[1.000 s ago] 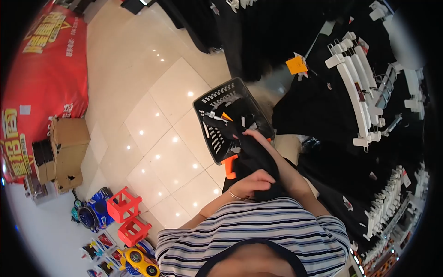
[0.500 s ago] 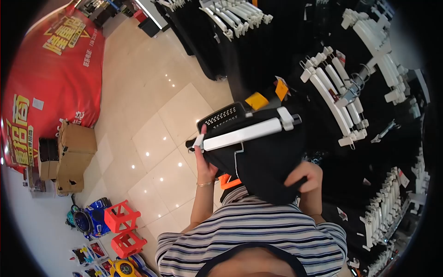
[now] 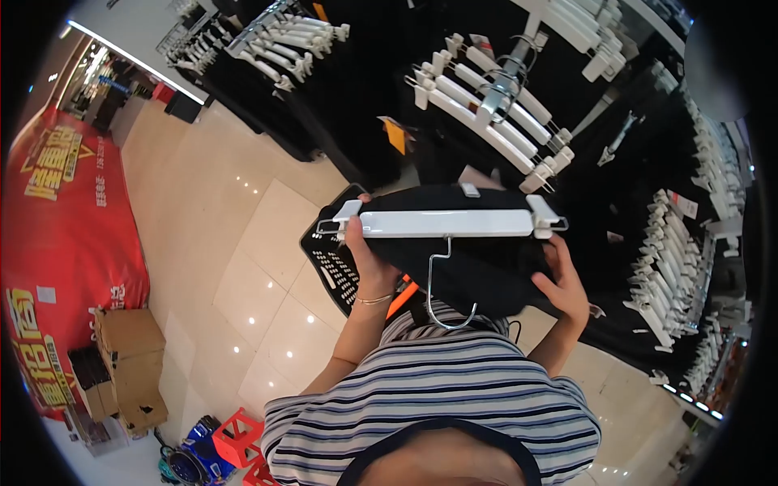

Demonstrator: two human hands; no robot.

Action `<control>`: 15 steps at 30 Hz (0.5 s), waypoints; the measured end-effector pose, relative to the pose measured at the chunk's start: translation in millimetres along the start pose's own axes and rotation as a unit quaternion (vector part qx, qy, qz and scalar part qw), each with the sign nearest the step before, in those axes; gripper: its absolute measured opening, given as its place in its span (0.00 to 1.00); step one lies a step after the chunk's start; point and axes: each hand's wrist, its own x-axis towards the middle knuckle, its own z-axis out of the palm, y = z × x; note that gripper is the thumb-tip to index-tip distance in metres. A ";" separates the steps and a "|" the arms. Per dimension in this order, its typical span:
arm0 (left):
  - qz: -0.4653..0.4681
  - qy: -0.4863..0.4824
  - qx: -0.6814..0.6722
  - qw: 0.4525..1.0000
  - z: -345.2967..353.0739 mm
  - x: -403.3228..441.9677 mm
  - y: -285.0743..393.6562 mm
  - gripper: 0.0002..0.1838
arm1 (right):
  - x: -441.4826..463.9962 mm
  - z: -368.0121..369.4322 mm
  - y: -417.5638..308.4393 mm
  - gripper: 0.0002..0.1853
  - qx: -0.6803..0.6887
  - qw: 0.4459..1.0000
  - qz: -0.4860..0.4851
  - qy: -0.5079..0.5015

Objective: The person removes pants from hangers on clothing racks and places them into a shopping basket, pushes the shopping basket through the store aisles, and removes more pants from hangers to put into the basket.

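Observation:
In front of my chest is a white clip hanger (image 3: 446,223) with a black garment (image 3: 486,275) clipped to it; the cloth is bunched, so its kind is unclear. The metal hook (image 3: 432,283) points down toward my shirt. My left hand (image 3: 369,263) grips the hanger's left end by the clip, thumb on top. At the right side, my right hand (image 3: 563,283) holds the garment's edge just below the right clip, with some fingertips hidden by the cloth. Beneath my left hand is a black plastic basket (image 3: 334,271) with an orange handle (image 3: 401,297).
Racks of black clothing on white hangers (image 3: 486,113) stand ahead, with more white hangers (image 3: 668,275) at the right. Cardboard boxes (image 3: 130,348), a red banner (image 3: 73,235) and a red stool (image 3: 237,437) lie along the left. A yellow tag (image 3: 395,136) hangs ahead.
My view has turned right. The hanger has gone from tilted to level, and its hook shows more fully. My right hand has moved up to the garment's edge near the right clip.

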 end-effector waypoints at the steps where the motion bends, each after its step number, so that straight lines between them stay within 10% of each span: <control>1: -0.019 0.024 -0.004 1.000 5.7 -0.1 -5.1 0.24 | 1.1 1.6 17.3 0.47 -0.067 0.996 -0.028 0.059; 5: -0.097 0.016 0.005 0.995 17.4 -9.4 -34.6 0.21 | 14.5 19.5 52.5 0.45 0.187 0.941 -0.213 0.186; 9: -0.201 0.025 -0.017 0.979 10.8 -9.0 -50.4 0.23 | 34.1 4.8 73.3 0.39 0.034 0.829 -0.144 0.539; 15: -0.251 -0.033 0.072 0.965 11.0 17.9 -29.3 0.28 | 14.1 -10.1 27.9 0.28 0.059 0.912 -0.276 0.297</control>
